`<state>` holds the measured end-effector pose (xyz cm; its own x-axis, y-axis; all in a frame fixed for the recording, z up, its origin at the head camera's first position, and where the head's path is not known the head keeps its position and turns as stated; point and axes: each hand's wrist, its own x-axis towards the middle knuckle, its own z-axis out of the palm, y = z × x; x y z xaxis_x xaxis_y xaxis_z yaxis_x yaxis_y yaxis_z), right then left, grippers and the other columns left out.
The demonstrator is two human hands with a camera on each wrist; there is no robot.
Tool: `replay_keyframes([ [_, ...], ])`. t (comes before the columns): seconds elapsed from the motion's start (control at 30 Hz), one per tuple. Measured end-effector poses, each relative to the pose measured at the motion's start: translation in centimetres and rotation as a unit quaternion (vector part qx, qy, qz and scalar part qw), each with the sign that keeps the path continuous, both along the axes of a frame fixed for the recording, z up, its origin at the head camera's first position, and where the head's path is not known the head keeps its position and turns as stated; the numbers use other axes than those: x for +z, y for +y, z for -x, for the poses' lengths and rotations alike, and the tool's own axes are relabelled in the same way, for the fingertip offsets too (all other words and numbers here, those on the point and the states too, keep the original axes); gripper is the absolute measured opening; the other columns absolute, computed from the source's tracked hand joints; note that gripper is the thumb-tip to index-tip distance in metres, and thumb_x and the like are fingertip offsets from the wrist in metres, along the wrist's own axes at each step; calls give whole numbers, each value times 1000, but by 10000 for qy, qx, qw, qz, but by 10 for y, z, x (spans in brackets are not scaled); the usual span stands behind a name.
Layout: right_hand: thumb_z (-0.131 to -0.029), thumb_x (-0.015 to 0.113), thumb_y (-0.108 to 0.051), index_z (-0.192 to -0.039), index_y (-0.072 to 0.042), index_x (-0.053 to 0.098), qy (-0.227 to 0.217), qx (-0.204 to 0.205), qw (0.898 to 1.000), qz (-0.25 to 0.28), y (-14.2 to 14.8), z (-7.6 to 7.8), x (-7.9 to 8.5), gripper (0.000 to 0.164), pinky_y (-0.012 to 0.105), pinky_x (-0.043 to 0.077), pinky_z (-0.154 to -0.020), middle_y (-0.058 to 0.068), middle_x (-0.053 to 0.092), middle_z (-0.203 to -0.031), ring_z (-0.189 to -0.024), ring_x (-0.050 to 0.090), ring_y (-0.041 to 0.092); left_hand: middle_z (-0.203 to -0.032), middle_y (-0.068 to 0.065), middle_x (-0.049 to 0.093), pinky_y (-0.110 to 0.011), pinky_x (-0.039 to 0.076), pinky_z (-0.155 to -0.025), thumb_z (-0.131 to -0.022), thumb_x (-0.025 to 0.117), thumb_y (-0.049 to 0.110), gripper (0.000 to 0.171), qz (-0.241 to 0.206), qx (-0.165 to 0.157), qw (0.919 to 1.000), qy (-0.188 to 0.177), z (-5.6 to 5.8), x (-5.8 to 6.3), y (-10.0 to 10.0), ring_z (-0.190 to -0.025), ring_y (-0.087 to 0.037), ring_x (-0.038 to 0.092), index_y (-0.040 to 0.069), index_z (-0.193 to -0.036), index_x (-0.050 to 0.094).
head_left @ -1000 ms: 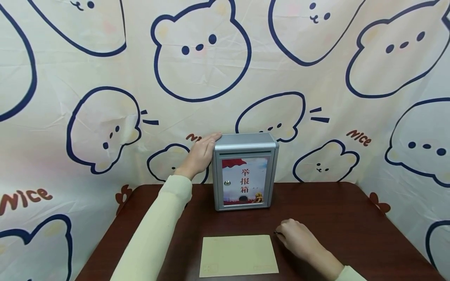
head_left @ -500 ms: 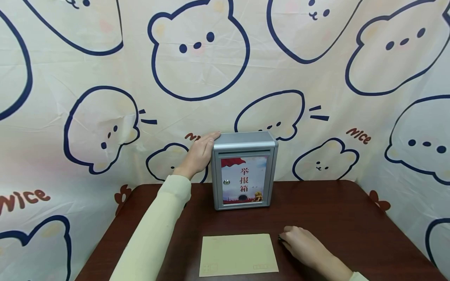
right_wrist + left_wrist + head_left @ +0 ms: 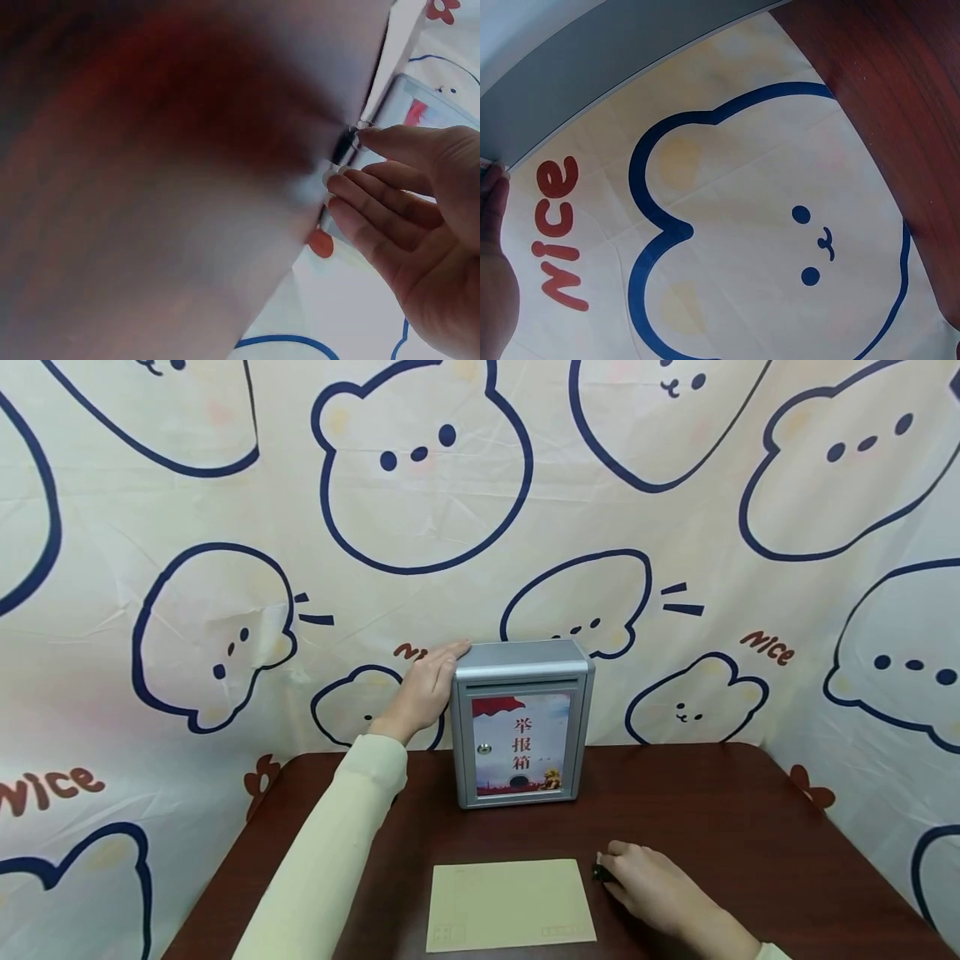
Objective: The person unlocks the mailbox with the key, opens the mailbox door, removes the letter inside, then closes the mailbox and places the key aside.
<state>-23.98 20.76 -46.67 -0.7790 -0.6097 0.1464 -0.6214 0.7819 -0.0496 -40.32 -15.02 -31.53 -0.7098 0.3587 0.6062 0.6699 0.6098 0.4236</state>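
Observation:
A grey metal box [image 3: 521,727], with a slot near its top, a small lock on its door and red characters on a printed panel, stands upright on the dark wooden table [image 3: 675,802]. My left hand [image 3: 423,689] rests against its upper left edge, fingers laid along the top corner. In the left wrist view only part of that hand [image 3: 495,255] shows, beside the box's grey side [image 3: 615,71]. Low over the table, my right hand [image 3: 648,885] pinches a small black and silver key [image 3: 602,870] between thumb and fingers; most of the key is hidden by the fingertips.
A pale yellow envelope [image 3: 510,906] lies flat in front of the box, just left of my right hand. Behind the table hangs a cream cloth [image 3: 427,527] printed with blue cartoon outlines, continuing around both sides.
My right hand has drawn back slightly toward me and to the right, and more of the black key shows at its fingertips. My left hand stays on the box; the envelope lies unmoved.

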Motion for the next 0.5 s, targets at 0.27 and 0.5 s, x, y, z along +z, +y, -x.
replay_keyframes([
  [0.27,-89,79,-14,-96,-6,75,378,-548,9967,468,9,6,22,11,27,50,-53,-4,60,-84,-70,63,11,-162,-2,41,-44,27,-124,-112,24,35,54,113,-94,9996,-236,-4,0,-5,-151,-21,34,11,-156,44],
  [0.5,-93,74,-16,-105,-3,77,1071,-1133,9835,923,12,18,55,18,37,58,-65,3,67,-94,-83,69,20,-167,-4,30,-41,20,-126,-113,19,41,59,-114,-87,9989,-456,-9,2,-7,-155,-18,24,10,-161,33],
])
